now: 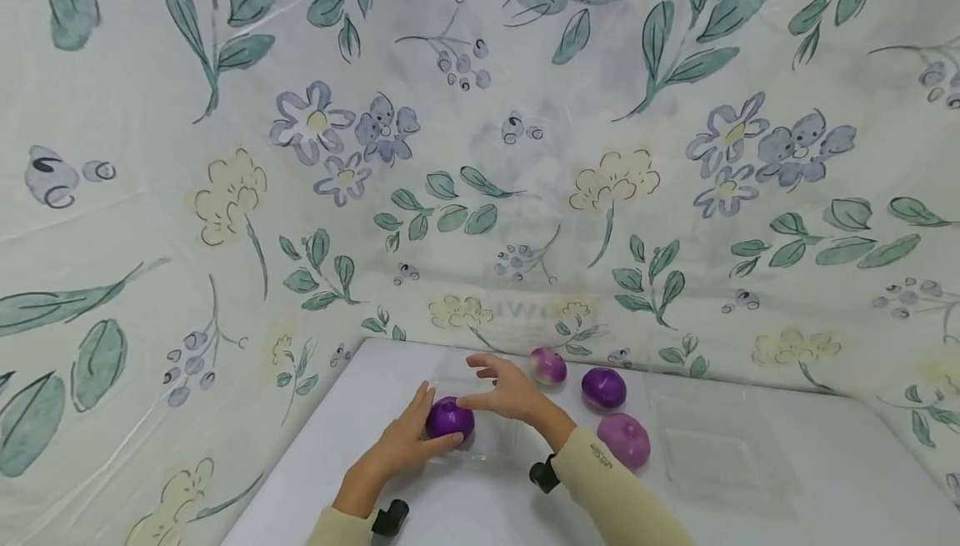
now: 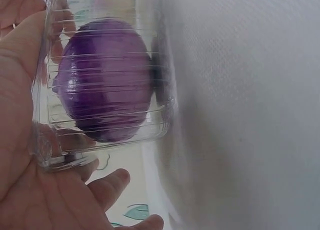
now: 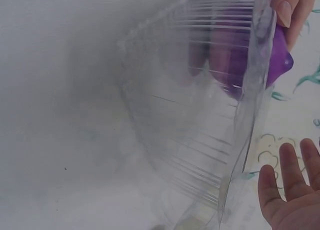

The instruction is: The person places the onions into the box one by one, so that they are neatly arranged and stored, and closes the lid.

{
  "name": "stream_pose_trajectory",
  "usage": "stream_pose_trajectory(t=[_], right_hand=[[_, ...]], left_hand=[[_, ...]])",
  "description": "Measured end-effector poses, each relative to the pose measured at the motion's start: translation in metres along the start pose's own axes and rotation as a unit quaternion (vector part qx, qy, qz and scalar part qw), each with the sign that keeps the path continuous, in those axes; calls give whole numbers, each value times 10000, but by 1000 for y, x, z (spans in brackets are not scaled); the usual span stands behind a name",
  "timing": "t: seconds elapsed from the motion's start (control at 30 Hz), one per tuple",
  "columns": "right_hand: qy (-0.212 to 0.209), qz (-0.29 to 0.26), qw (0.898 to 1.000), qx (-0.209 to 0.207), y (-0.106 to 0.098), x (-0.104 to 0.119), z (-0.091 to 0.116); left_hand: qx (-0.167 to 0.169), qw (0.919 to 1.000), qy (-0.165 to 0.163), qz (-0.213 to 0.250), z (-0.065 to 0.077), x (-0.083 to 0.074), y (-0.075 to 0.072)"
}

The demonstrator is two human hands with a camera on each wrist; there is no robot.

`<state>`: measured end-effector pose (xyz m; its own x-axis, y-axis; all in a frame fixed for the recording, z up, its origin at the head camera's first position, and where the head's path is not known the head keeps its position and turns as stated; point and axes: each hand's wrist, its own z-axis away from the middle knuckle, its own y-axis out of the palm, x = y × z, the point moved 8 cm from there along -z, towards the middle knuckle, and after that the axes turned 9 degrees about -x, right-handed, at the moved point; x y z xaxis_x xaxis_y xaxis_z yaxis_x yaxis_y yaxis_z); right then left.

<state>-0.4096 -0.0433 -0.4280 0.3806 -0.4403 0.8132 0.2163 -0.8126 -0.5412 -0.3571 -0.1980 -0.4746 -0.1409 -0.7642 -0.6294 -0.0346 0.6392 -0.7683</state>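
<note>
**Cream sleeves, black kit at both wrists!**

And here come the arms: long sleeves in a pale cream-beige, plain cloth, the left sleeve (image 1: 341,527) just a short stretch at the bottom of the head view, the right sleeve (image 1: 618,488) running far longer. Look there, a small dark marking (image 1: 602,456) on that right one, near the cuff, too tiny to read! Below the left hand (image 1: 402,444), a stubby black wrist unit (image 1: 391,518), rounded at the end. Its partner, another black unit (image 1: 544,474), sits at the right cuff, below the right hand (image 1: 512,396). Both hands bare, fingers uncovered right to the tips!
</note>
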Motion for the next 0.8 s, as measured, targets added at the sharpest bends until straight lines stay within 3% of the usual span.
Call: stream_pose_trajectory(t=[0.47,0.8], right_hand=[[293,-30,9994,-195,-30,-5,-6],[475,136,9968,-627,-51,-18,-14]], left_hand=[[-27,9996,-24,-268,-1,-2,-1],[11,9994,-59,-331,-4,1,1]])
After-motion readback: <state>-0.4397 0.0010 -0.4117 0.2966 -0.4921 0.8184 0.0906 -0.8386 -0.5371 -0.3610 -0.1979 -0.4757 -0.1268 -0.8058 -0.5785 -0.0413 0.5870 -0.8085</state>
